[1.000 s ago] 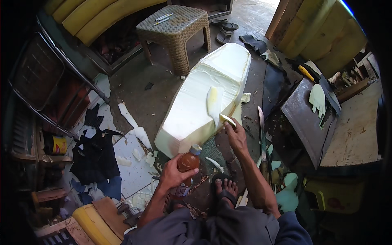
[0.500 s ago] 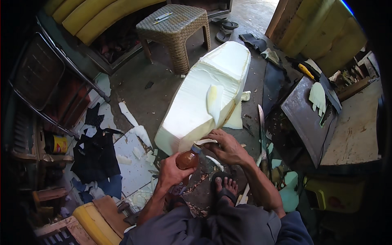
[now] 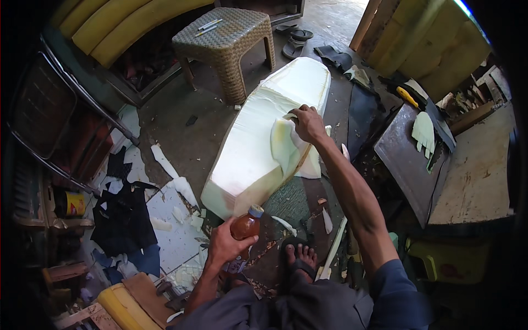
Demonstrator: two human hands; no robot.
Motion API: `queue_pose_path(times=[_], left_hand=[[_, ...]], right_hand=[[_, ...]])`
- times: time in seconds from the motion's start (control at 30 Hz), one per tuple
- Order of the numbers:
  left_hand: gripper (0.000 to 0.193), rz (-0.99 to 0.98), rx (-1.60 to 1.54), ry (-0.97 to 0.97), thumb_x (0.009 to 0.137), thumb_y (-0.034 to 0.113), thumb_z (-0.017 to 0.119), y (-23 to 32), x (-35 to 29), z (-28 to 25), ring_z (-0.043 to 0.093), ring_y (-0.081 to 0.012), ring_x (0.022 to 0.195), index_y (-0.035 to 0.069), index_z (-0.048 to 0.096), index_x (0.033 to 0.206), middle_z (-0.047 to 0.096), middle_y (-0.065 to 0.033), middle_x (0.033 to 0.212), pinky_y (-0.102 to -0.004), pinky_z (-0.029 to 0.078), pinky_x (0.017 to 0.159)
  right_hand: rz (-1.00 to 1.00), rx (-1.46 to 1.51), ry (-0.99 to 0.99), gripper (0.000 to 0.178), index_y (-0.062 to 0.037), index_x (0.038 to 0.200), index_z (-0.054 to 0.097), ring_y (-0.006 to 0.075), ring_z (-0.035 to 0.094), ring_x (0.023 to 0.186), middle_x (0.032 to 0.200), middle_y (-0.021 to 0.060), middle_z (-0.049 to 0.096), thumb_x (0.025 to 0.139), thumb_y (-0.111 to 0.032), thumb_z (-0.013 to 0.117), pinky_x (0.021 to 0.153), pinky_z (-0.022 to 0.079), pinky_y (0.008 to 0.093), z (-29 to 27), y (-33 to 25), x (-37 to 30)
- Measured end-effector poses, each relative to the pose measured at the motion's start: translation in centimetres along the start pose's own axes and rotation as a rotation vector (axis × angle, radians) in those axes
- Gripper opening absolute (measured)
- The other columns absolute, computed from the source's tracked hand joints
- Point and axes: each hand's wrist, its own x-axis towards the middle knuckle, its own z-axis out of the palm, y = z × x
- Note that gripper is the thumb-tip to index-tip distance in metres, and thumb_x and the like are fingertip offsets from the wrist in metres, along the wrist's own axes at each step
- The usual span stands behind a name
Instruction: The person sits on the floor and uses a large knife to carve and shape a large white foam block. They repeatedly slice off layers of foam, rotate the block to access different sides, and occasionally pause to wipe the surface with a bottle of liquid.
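A long pale foam block [image 3: 264, 137], shaped like a seat cushion, lies on the floor in front of me. A thin flap of foam [image 3: 284, 146] stands up from its right side. My right hand [image 3: 308, 124] reaches forward and grips the top of that flap, fingers closed on it. My left hand [image 3: 225, 245] is low and near my knee, wrapped around a small brown bottle [image 3: 246, 225] with a blue cap, held tilted close to the block's near end. My bare foot in a sandal [image 3: 300, 258] rests on the floor below.
A woven wicker stool [image 3: 225, 41] stands beyond the block. Yellow cushions [image 3: 126, 25] lean at the back left. Foam scraps and dark fabric pieces [image 3: 124, 220] litter the floor at left. A metal sheet [image 3: 407, 162] and a wooden board [image 3: 473, 170] lie at right.
My right hand came back to the bottle half a second ago, then reached out farther along the block and took hold of the foam flap. The left hand kept the bottle.
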Motion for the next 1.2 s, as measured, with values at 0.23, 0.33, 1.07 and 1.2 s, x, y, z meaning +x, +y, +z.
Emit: queue_pose_path(times=[0.23, 0.33, 1.07, 1.2], left_hand=[[0.061, -0.049, -0.002, 0.012, 0.068, 0.036, 0.093, -0.5, -0.4, -0.7, 0.075, -0.0335, 0.095, 0.002, 0.069, 0.113, 0.076, -0.0182, 0.101, -0.0413, 0.059, 0.083], [0.061, -0.043, -0.001, 0.003, 0.068, 0.036, 0.093, -0.4, -0.3, -0.8, 0.075, -0.0332, 0.096, 0.003, 0.069, 0.113, 0.076, -0.0181, 0.102, -0.0415, 0.059, 0.084], [0.063, 0.0, 0.002, -0.05, 0.067, 0.036, 0.093, -0.1, 0.0, 0.4, 0.076, -0.0319, 0.097, 0.005, 0.07, 0.117, 0.076, -0.0167, 0.103, -0.0415, 0.059, 0.087], [0.064, 0.02, 0.011, -0.072, 0.067, 0.036, 0.093, -0.1, 0.2, 0.7, 0.076, -0.0319, 0.098, 0.005, 0.07, 0.118, 0.076, -0.0167, 0.103, -0.0414, 0.059, 0.087]], right_hand=[[0.01, 0.045, -0.073, 0.021, -0.0163, 0.11, 0.075, 0.0361, 0.058, 0.112, 0.108, 0.0101, 0.067, 0.091, -0.021, 0.067, 0.089, 0.049, 0.0545, 1.5, 0.8, -2.4], [-0.012, 0.06, -0.087, 0.021, -0.0173, 0.11, 0.075, 0.0356, 0.058, 0.11, 0.107, 0.0091, 0.067, 0.091, -0.022, 0.068, 0.09, 0.047, 0.0531, 1.0, -0.6, -4.5], [0.096, 0.336, 0.376, 0.044, -0.0082, 0.119, 0.07, 0.0353, 0.06, 0.101, 0.106, 0.014, 0.067, 0.078, 0.005, 0.063, 0.09, 0.048, 0.0456, 5.7, -8.4, -17.6], [0.126, 0.422, 0.379, 0.042, -0.0061, 0.118, 0.072, 0.038, 0.061, 0.103, 0.106, 0.0182, 0.067, 0.08, 0.006, 0.058, 0.094, 0.05, 0.0438, 6.2, -9.3, -18.2]])
